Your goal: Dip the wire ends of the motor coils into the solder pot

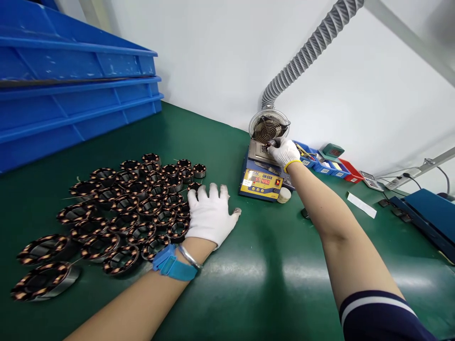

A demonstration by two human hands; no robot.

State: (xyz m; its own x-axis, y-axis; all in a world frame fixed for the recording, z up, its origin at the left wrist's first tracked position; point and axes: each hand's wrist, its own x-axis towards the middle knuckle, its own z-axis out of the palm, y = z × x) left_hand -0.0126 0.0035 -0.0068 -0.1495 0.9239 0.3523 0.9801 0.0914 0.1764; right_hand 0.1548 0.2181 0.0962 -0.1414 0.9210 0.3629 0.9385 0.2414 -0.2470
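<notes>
My left hand, in a white glove, lies with fingers spread at the right edge of a group of motor stators, dark rings with copper windings. Its fingertips are beside a stator that it partly covers. Farther off, my gloved right hand is closed on a small motor stator, held over the top of a solder pot with a yellow front and red digits. The fingers hide much of the held stator. Whether it touches the pot's surface I cannot tell.
Behind the pot stands a round fan guard with a grey flexible duct. Stacked blue crates rise at the left. Small blue bins, a red bin and a white strip lie right on the green table.
</notes>
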